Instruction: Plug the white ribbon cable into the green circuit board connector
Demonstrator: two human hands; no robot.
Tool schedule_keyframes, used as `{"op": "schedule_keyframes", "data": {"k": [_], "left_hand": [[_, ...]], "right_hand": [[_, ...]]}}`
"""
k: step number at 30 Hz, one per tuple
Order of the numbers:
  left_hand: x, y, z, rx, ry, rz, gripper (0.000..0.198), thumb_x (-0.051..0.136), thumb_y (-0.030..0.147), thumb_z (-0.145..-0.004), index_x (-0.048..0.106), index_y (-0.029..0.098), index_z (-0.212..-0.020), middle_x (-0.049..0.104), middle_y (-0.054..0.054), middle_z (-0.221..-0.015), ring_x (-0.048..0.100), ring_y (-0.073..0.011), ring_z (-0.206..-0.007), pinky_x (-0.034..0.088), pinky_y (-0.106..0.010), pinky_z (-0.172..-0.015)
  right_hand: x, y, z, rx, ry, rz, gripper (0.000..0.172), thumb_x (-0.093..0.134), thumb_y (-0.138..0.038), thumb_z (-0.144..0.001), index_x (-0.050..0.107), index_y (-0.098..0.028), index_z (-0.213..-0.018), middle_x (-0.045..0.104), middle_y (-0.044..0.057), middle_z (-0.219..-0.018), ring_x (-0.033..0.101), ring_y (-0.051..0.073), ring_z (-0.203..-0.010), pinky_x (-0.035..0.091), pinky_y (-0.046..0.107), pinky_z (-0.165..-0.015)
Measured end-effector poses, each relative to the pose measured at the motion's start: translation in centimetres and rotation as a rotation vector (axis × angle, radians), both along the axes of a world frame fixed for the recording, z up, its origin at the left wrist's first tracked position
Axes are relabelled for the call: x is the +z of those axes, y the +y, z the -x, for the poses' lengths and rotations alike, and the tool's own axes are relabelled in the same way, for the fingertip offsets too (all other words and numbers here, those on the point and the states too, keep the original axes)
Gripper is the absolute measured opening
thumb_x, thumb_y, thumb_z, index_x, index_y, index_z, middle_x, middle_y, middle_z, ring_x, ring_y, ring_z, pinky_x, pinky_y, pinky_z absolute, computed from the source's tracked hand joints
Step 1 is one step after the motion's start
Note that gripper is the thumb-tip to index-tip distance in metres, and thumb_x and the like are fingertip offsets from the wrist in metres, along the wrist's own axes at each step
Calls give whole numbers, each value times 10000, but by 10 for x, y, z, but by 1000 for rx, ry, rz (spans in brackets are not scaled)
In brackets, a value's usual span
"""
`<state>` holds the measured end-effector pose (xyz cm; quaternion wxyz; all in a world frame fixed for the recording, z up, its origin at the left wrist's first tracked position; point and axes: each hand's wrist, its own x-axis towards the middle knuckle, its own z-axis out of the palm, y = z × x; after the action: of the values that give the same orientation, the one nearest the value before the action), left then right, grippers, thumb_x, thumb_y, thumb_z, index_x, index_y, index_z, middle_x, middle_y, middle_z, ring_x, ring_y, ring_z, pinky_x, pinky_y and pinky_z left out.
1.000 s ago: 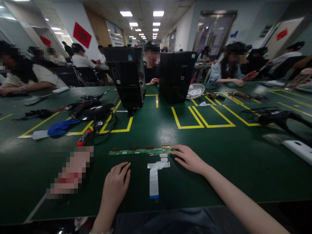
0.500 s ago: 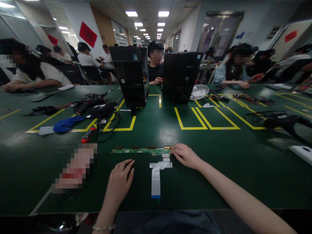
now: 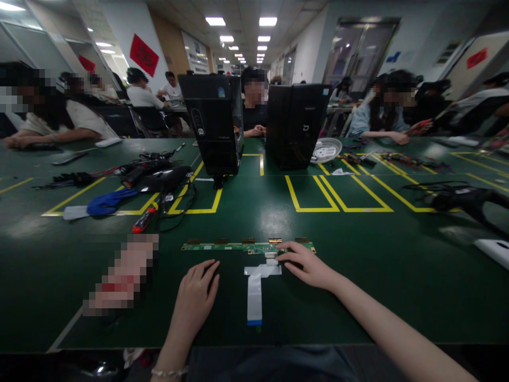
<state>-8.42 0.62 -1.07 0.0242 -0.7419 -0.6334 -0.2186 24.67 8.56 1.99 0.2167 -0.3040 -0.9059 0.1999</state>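
Observation:
A long, narrow green circuit board (image 3: 234,247) lies crosswise on the dark green table, with copper-coloured tabs along its far edge. From a white connector (image 3: 271,255) at its near side, a folded white ribbon cable (image 3: 254,297) runs toward me and ends in a blue tip. My right hand (image 3: 304,263) is over the board's right part, fingers apart, its fingertips beside the connector. Whether they touch it I cannot tell. Flat on the table, left of the cable and just short of the board, rests my left hand (image 3: 199,289), fingers loosely spread and holding nothing.
Two black computer towers (image 3: 212,127) stand across the table, with a person behind them. To the left lie a red-and-black screwdriver (image 3: 145,219), a blue glove (image 3: 109,201) and tangled black cables (image 3: 143,164). A white basket (image 3: 326,150) sits beside the right tower.
My right hand has drawn slightly toward me and its fingers have spread, uncovering the board's right end. My left hand, the board and the cable have stayed put.

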Motion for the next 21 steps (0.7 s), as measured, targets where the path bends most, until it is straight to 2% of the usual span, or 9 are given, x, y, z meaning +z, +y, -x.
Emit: {"op": "schedule_keyframes", "data": {"k": [4,10,17,21], "left_hand": [[0,0,0,-7,0,-5,341,443,298,-948,618,202,-1225,631,-107,-1202,577,-280,-1117,496,-466,-923],[-1,0,0,-7,4,-9,352,429,297,-954,625,174,-1219,636,-119,-1197,574,-283,-1107,484,-474,-934],[-2,0,0,2,18,-3,356,437,297,-953,623,170,-1229,633,-116,-1202,569,-284,-1117,483,-461,-932],[-2,0,0,-4,21,3,361,437,295,-954,625,156,-1229,631,-123,-1200,568,-286,-1118,478,-464,-938]], "right_hand": [[1,-8,-2,8,-122,24,419,471,-426,-955,553,-305,-1347,370,82,-1497,323,269,-1387,314,501,-1113],[-4,-7,-1,25,-215,2,499,479,-515,-934,490,-344,-1403,271,65,-1556,178,295,-1450,161,566,-1160],[-5,-6,0,29,-246,0,513,469,-538,-933,480,-347,-1408,310,61,-1536,168,288,-1453,127,568,-1167],[-2,-5,-1,25,-268,33,530,459,-551,-933,451,-359,-1426,319,66,-1531,213,283,-1441,124,581,-1161]]}}
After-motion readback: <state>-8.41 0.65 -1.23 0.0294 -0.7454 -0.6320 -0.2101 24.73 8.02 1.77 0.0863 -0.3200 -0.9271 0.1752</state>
